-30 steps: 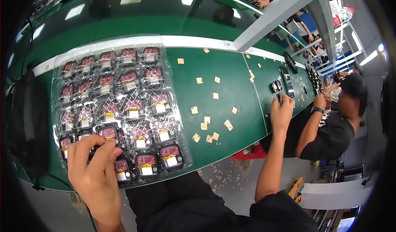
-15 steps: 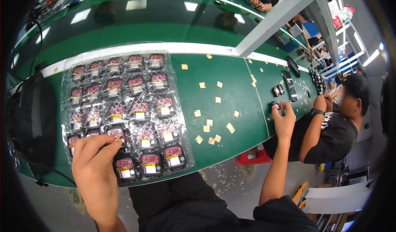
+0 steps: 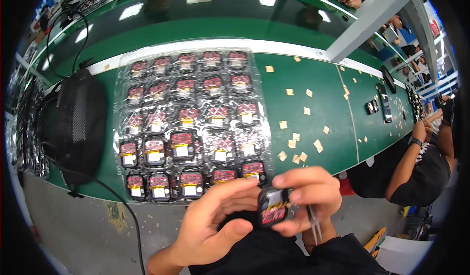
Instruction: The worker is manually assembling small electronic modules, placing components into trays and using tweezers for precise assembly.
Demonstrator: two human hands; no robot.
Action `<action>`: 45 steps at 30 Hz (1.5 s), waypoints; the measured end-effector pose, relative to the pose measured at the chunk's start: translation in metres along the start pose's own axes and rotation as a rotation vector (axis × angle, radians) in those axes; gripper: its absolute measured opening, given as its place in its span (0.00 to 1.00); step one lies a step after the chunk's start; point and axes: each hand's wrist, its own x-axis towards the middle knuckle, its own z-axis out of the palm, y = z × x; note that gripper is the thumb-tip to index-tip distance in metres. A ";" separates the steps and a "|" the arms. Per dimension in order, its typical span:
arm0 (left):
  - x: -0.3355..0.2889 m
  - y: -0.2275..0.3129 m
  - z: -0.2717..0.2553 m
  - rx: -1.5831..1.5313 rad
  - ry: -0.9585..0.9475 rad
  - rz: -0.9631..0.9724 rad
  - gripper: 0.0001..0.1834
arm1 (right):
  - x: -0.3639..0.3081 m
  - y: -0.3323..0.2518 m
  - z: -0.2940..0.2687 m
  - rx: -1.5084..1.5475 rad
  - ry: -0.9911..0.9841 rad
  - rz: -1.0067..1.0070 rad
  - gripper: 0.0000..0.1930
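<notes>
My right hand (image 3: 313, 196) grips a small black square device (image 3: 272, 207) by its edge, above my lap near the table's front edge. The device's inner side shows a red circuit board, a yellow strip and a grey block. Metal tweezers (image 3: 315, 225) are tucked in the same hand, tips pointing down. Beside the device, my left hand (image 3: 215, 221) is open, thumb and fingers apart and curved toward it. Beyond my hands lies a clear plastic tray (image 3: 119, 86) with rows of similar devices (image 3: 191, 183); my left fingers overlap its near right corner in view.
A black bag (image 3: 78, 123) with a cable stands left of the tray. Small yellowish paper squares (image 3: 307, 111) lie scattered on the green table (image 3: 279, 86). A grey metal post (image 3: 372, 20) rises at the back. A co-worker (image 3: 416, 172) sits at the right, close to more devices.
My right hand has come back from the table's right side with a device. My left hand has left the tray and moved right to meet it. The view has shifted left.
</notes>
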 end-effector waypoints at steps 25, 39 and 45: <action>-0.011 -0.019 -0.017 0.242 0.191 0.398 0.33 | 0.000 -0.018 0.021 -0.367 -0.294 0.216 0.28; -0.011 -0.025 -0.005 0.532 0.232 0.539 0.25 | 0.005 -0.027 0.022 -0.203 -0.295 0.392 0.10; -0.015 -0.026 -0.005 0.511 0.230 0.513 0.25 | 0.000 -0.025 0.022 -0.144 -0.278 0.425 0.08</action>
